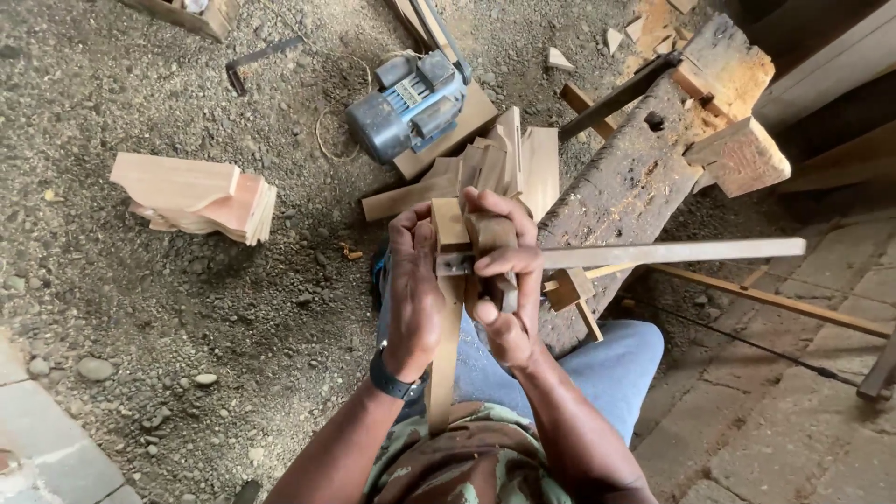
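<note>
My left hand (413, 285) wraps around an upright wooden strip (446, 345) that runs down toward my lap. Against that strip, my right hand (504, 280) grips a small dark wooden block (490, 233). A long thin wooden slat (672, 252) sticks out horizontally to the right from the spot where both hands meet. A black watch (392, 381) sits on my left wrist. Both hands are closed tight on the wood, above my blue-jeaned knee (597, 369).
A weathered timber bench (644, 168) runs diagonally at the right. A blue electric motor (406, 103) sits on a board behind the hands, with cut planks (504, 163) beside it. A stack of wood pieces (201, 196) lies left on gravel. Paving bricks lie at right.
</note>
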